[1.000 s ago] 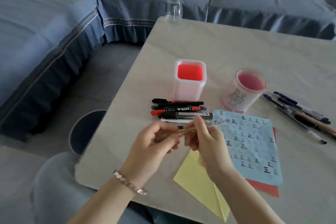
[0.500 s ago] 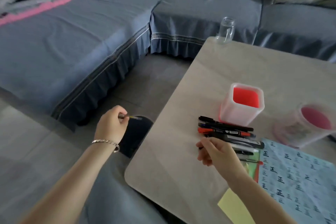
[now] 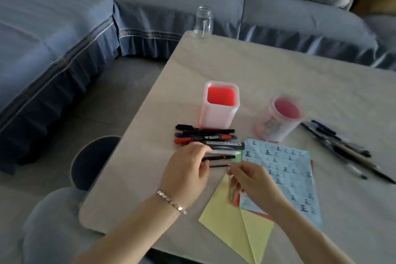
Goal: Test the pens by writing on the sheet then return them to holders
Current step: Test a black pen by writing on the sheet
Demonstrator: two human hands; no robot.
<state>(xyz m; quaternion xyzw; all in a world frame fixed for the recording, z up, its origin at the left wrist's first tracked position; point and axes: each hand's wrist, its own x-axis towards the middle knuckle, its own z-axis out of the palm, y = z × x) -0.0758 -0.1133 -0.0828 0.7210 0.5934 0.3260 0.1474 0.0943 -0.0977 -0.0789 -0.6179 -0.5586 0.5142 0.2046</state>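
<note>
My left hand (image 3: 186, 170) and my right hand (image 3: 251, 181) meet near the table's front edge. Between them lies a thin black pen (image 3: 219, 165). The left hand's fingers curl round its left end and the right hand pinches its right end. Just beyond is a row of several markers and pens (image 3: 205, 136). The blue sheet (image 3: 286, 170) with written characters lies to the right of my hands. Behind the row stands a square white holder (image 3: 220, 106) with a red inside. A round pink holder (image 3: 278, 119) stands to its right.
Several more pens (image 3: 342, 148) lie loose at the table's right. Yellow paper (image 3: 232, 228) and a red sheet poke out under the blue one. A glass jar (image 3: 203, 22) stands at the table's far corner. A dark round bin (image 3: 92, 161) sits on the floor left of the table, below a blue sofa (image 3: 64, 28).
My left hand has come back from over the dark bin to the table and now holds the thin pen together with my right hand. The view has swung back right.
</note>
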